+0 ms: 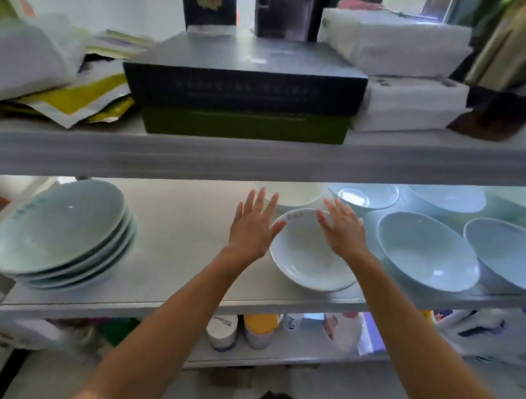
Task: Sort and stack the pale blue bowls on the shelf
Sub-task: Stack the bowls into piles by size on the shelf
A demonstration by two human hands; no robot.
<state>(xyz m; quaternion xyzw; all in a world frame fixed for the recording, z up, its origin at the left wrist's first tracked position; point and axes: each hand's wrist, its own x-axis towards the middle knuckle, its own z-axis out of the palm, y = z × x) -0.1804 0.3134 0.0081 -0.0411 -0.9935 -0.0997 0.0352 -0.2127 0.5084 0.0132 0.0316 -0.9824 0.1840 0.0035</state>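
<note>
Hands spread, empty: your left hand (pixel 252 225) and right hand (pixel 342 229) flank the shallow pale blue ceramic bowl (pixel 309 254) mid-shelf. Next, grip its rim and carry it to the left stack of bowls (pixel 60 234).

four stacked bowls (pixel 58 231), six loose.
</note>
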